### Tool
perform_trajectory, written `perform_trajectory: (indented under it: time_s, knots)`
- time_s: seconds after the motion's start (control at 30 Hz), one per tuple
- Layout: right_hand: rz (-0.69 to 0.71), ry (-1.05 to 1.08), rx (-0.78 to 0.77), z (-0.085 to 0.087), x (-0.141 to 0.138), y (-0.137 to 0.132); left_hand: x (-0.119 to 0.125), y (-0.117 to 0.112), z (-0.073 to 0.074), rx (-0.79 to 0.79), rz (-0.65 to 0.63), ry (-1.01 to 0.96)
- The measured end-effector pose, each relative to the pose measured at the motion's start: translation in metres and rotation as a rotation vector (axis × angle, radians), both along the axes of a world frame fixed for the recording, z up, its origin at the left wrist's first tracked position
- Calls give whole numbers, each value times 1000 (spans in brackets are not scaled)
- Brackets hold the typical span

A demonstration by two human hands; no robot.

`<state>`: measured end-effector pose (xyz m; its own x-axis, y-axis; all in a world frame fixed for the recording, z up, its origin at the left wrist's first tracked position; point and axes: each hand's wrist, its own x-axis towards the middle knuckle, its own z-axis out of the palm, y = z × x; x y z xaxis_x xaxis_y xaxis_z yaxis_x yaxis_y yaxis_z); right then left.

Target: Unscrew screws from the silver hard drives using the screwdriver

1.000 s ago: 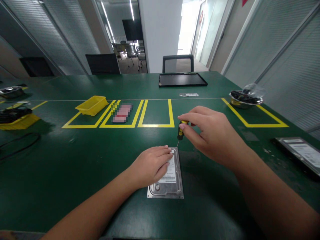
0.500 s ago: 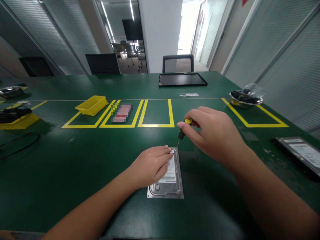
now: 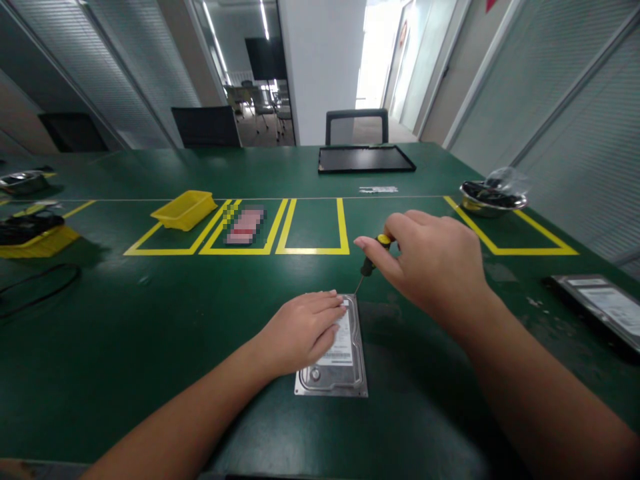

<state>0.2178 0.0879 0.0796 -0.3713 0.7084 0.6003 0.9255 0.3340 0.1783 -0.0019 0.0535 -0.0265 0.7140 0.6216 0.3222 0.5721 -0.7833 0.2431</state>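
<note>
A silver hard drive (image 3: 340, 363) lies flat on the green table (image 3: 150, 333) in front of me. My left hand (image 3: 300, 330) rests flat on its left half with the fingers stretched out. My right hand (image 3: 433, 263) pinches the black and yellow handle of a small screwdriver (image 3: 373, 257). The thin shaft slants down and left, and its tip meets the far right corner of the drive.
Yellow tape boxes mark the table beyond the drive. One holds a yellow tray (image 3: 184, 210). A metal bowl (image 3: 493, 197) stands at the right, another hard drive (image 3: 600, 303) at the right edge, a black tray (image 3: 365, 160) at the back, a yellow bin (image 3: 30, 237) and cable at the left.
My right hand has shifted slightly right and turned on the screwdriver handle, tilting the handle further right. The left hand and the drive have stayed put.
</note>
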Motion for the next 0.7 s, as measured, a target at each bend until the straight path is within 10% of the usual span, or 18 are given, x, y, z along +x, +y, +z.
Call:
perform_trajectory:
  time_s: [0.7]
  knots:
    - [-81,40,69,-2,0,0,1,1,1,2,-5,-10]
